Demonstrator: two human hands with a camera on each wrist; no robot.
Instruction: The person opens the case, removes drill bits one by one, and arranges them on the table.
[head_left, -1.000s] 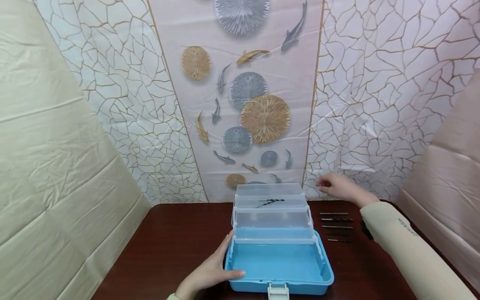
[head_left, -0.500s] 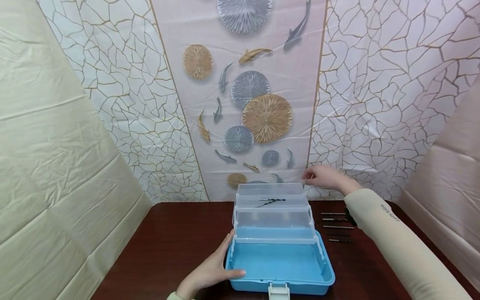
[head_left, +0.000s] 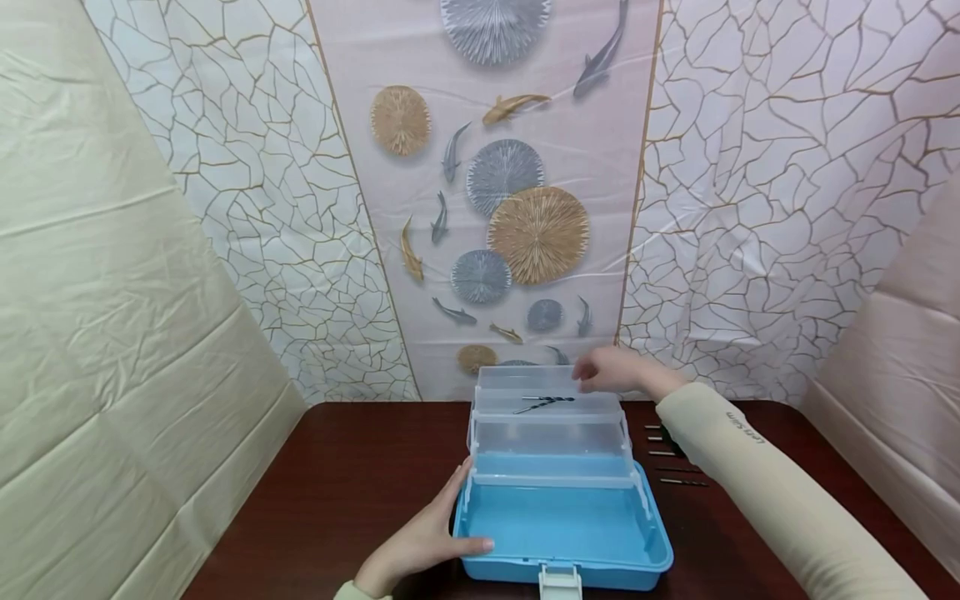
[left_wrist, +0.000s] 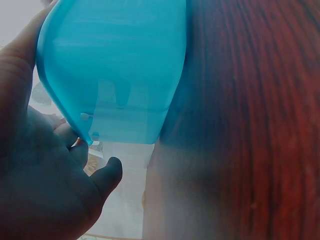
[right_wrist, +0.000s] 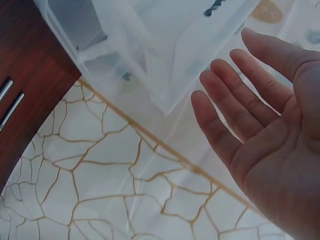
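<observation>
My left hand holds the near left corner of a blue toolbox, thumb over the rim and fingers along the outer side. In the left wrist view, some of its fingers bend round the edge of the blue wall. Clear folding trays stand raised at the toolbox's back. A few dark twist drill bits lie in the upper tray. My right hand hovers at that tray's right end. The right wrist view shows the same hand with extended fingers and nothing in its grasp.
Several drill bits lie in a column on the dark wooden table, right of the toolbox, partly hidden by my right sleeve. A white latch hangs at the toolbox's front. Patterned cloth hangs behind the table.
My right hand has moved left, from beyond the toolbox's right side to over the upper tray's right end. My left hand stays on the toolbox, and the drill bits lie as before.
</observation>
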